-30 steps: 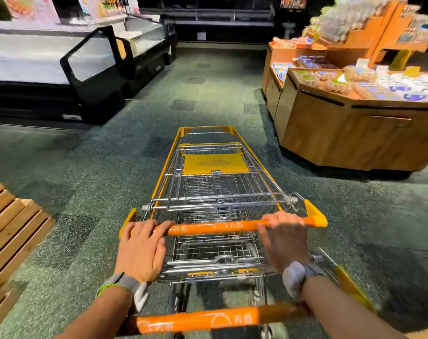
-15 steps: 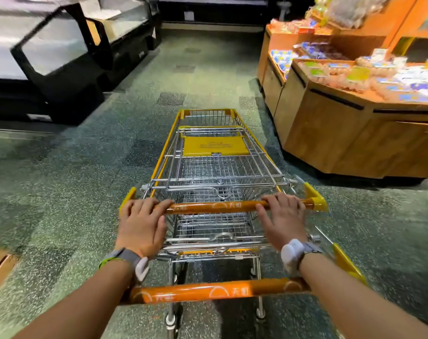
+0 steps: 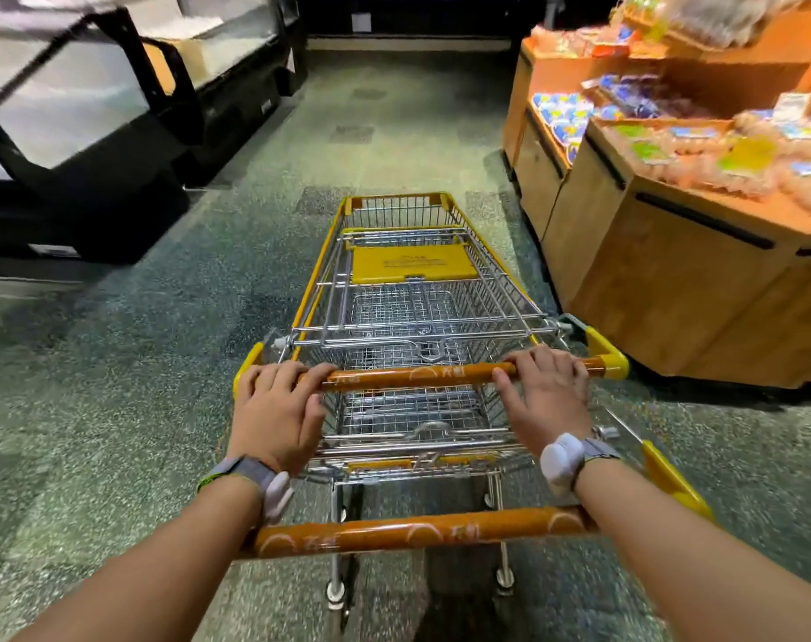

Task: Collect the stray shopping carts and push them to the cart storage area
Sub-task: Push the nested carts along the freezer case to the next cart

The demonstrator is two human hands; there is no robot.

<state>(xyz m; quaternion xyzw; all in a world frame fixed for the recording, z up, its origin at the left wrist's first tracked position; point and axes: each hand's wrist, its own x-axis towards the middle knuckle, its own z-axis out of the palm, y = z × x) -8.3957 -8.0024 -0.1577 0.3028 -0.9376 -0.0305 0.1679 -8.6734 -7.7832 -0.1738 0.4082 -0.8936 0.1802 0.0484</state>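
Two wire shopping carts with yellow trim are nested one inside the other in the aisle ahead of me. The front cart (image 3: 408, 289) has an orange handle bar (image 3: 412, 375) and a yellow child-seat flap. My left hand (image 3: 276, 412) grips the left end of that bar, fingers curled over it. Near the bar's right end my right hand (image 3: 544, 396) grips it the same way. The rear cart's orange handle (image 3: 417, 532) crosses under my forearms, close to my body.
A wooden display stand (image 3: 672, 280) with packaged goods stands close on the right, near the front cart's right corner. Black glass-topped freezer cases (image 3: 93, 145) line the left. The speckled green floor (image 3: 371, 132) runs ahead between them.
The carts and I have rolled forward down the aisle. The wooden slatted pallet at the left has dropped out of view, and the display stand and freezers are nearer. Both hands keep their grip.
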